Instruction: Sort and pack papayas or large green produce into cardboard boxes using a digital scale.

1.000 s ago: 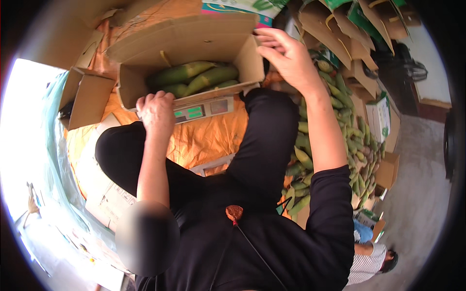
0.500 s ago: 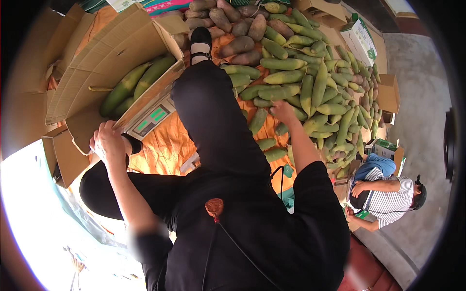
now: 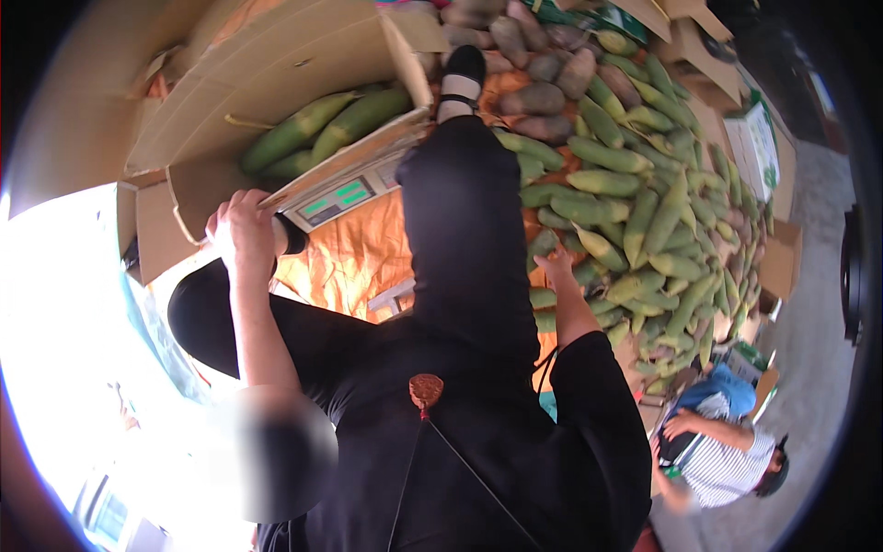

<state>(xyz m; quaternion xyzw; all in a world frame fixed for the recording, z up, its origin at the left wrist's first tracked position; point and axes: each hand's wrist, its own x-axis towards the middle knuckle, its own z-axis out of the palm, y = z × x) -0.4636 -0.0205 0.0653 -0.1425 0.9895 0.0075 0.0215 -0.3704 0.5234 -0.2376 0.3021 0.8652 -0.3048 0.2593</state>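
Note:
With fingers curled over it, my left hand (image 3: 241,228) grips the near edge of a cardboard box (image 3: 207,161). Several large green radishes (image 3: 363,122) lie in the box, which rests on a scale with a lit green display (image 3: 349,193). To the right of my outstretched leg, my right hand (image 3: 557,264) is low at the near left side of a big heap of green radishes (image 3: 635,225). Its thumb and fingers are apart, beside the end of one short green radish (image 3: 543,243). No firm hold on that radish shows.
Brownish-red roots (image 3: 543,98) lie at the heap's far side. An orange sheet (image 3: 345,267) covers the floor under the scale. More cartons (image 3: 782,258) stand at right. A co-worker in a striped shirt (image 3: 731,465) is at the lower right. My shoe (image 3: 463,74) is beside the box.
The view has shifted, so the scene sits farther right. My right hand has drawn nearer to me along the heap's edge, to the short radish. My left hand stays on the box edge.

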